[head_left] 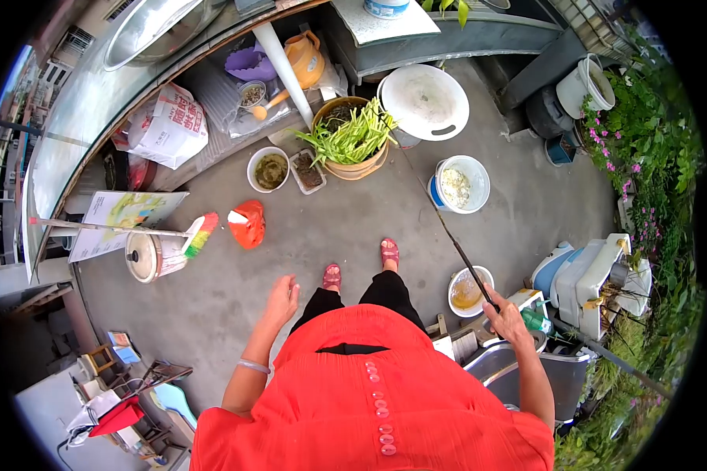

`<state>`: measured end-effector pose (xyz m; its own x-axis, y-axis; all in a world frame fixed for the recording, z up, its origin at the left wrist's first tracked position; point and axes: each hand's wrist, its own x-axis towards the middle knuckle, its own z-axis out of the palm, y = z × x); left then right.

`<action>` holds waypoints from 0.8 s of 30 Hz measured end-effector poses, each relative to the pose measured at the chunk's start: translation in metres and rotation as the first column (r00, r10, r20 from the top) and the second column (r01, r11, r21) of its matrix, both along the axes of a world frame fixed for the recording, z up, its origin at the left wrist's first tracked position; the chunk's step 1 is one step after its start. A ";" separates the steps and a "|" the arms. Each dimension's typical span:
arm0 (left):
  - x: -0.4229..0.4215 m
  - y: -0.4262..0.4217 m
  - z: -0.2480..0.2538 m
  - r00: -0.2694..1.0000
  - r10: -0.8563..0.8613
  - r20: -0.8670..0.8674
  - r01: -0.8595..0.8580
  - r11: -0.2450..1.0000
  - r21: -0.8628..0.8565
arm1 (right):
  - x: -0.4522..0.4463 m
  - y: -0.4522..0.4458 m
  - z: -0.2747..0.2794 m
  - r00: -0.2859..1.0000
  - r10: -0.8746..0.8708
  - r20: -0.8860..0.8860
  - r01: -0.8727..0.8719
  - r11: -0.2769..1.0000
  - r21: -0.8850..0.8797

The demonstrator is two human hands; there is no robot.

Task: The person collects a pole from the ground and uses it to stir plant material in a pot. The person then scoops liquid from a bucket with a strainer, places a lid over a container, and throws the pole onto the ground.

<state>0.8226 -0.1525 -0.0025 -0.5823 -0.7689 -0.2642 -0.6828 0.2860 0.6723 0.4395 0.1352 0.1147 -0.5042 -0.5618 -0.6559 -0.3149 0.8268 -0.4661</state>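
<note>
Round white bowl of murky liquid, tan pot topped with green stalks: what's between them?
Head view: a pale rectangular plastic container lies between bowl and pot.

Single head-worn cam, fisheye-wide, pitched forward and steeply down. Wearer's red shirt (pixel 330 400) is nearest, filling bottom centre; floor (pixel 330 220) sits mid-frame, farther off; plants (pixel 672 157) bend along the right rim; corners black.

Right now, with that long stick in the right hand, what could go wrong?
The stick runs close past the bucket in this view; a sideways swing might knock it and spill its contents. The stick also crosses over the basin in view, so if the right hand slipped, it could drop in. The red bag might trip a step forward-left.
</note>
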 end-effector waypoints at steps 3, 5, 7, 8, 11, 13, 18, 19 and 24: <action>0.095 0.016 -0.018 0.993 0.032 0.117 -0.029 0.999 -0.031 | 0.044 -0.002 0.011 0.999 -0.035 -0.034 0.036 0.999 0.011; 0.142 0.027 -0.016 0.988 0.041 0.150 -0.037 0.999 -0.033 | 0.076 0.002 0.015 0.996 -0.050 -0.072 0.052 0.998 0.022; 0.172 0.028 -0.018 0.984 0.029 0.176 -0.027 0.999 -0.017 | 0.113 -0.003 0.030 0.985 -0.173 -0.020 0.173 0.984 0.040; 0.183 0.027 -0.021 0.982 0.016 0.189 -0.018 1.000 0.007 | 0.130 -0.001 0.033 0.980 -0.198 -0.001 0.198 0.979 0.036; 0.179 0.014 -0.029 0.986 -0.026 0.166 0.022 0.999 0.026 | 0.168 0.006 0.036 0.945 -0.314 0.091 0.311 0.949 0.042; 0.165 -0.004 -0.028 0.991 -0.044 0.127 0.043 0.999 0.010 | 0.188 0.006 0.037 0.933 -0.342 0.110 0.339 0.940 0.050; 0.106 -0.032 0.005 0.995 -0.094 0.039 0.096 0.995 -0.040 | 0.202 0.006 0.025 0.841 -0.453 0.295 0.465 0.885 0.036; 0.100 -0.034 0.010 0.993 -0.118 0.018 0.119 0.992 -0.040 | 0.202 -0.001 0.027 0.819 -0.472 0.326 0.485 0.873 0.048; 0.101 -0.033 0.010 0.973 -0.229 0.033 0.230 0.973 -0.025 | 0.189 -0.021 0.022 0.782 -0.479 0.400 0.491 0.868 0.079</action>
